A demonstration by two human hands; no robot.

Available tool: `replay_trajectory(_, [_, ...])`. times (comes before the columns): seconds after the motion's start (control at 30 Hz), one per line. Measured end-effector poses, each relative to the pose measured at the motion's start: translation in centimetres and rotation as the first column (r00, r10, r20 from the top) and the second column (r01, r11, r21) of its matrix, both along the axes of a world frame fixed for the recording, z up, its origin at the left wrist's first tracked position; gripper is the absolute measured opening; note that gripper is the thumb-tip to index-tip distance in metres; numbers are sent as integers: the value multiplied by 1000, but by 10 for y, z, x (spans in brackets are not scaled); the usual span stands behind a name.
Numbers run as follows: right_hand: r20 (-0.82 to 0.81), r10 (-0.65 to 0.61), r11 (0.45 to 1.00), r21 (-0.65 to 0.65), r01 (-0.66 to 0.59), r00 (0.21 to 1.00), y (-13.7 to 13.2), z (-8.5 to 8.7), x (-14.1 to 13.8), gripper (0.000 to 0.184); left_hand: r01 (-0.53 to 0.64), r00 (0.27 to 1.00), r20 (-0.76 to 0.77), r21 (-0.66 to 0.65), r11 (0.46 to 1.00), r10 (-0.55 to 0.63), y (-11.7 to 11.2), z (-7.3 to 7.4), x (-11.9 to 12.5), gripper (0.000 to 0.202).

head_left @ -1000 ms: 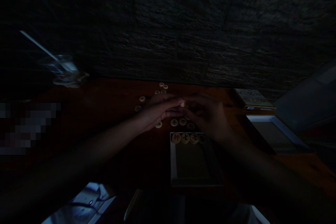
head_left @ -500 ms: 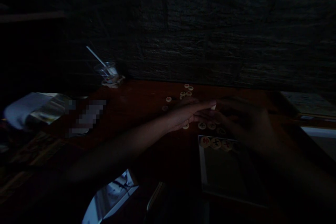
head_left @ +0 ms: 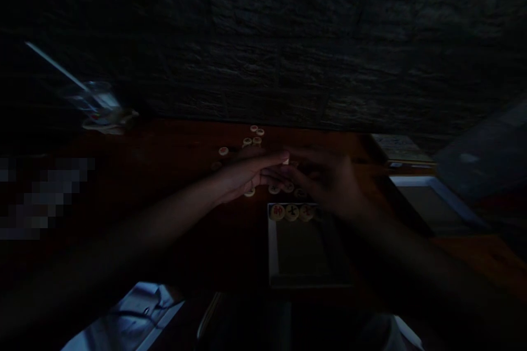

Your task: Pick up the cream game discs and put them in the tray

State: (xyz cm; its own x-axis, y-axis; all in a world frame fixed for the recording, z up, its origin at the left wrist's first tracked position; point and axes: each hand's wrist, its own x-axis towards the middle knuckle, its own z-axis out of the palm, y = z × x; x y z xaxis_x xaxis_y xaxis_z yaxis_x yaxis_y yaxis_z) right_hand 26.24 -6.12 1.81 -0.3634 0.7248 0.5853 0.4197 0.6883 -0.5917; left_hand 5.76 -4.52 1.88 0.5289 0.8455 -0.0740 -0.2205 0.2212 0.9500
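Note:
Over the table, my left hand (head_left: 251, 173) reaches in from the left, its thumb pressed on a pale xiangqi piece (head_left: 285, 161) seen edge-on. From the right, my right hand (head_left: 335, 178) meets it, thumb and finger closing round the same piece; shadow hides part of its fingers. Just below both hands is a shallow open box (head_left: 272, 258) with a pale rim. A row of round pieces with red and black characters, such as a red one (head_left: 278, 211), lies along its far edge. Loose pieces (head_left: 274, 188) lie beside and under my hands.
More xiangqi pieces (head_left: 247, 141) are scattered towards the dark stone wall (head_left: 288, 66). A clear cup (head_left: 99, 100) with a straw stands at the far left. Another pale-rimmed tray (head_left: 432, 203) and a flat box (head_left: 401, 148) lie on the right. The light is very dim.
The view has swung right, so the hands, box and cup appear further left and more of the right-hand tray shows. Both hands stay together at the piece.

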Motion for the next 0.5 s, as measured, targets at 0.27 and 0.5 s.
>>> replay_trajectory(0.27, [-28,38,999,-5,-38,999,0,3,-3,29,31,1000,1,-14,999,-31,1,0,-1,27])
replay_trajectory(0.5, [-88,42,997,-59,-47,995,1,1,-3,32,30,999,-13,20,999,-30,-1,2,0,26])
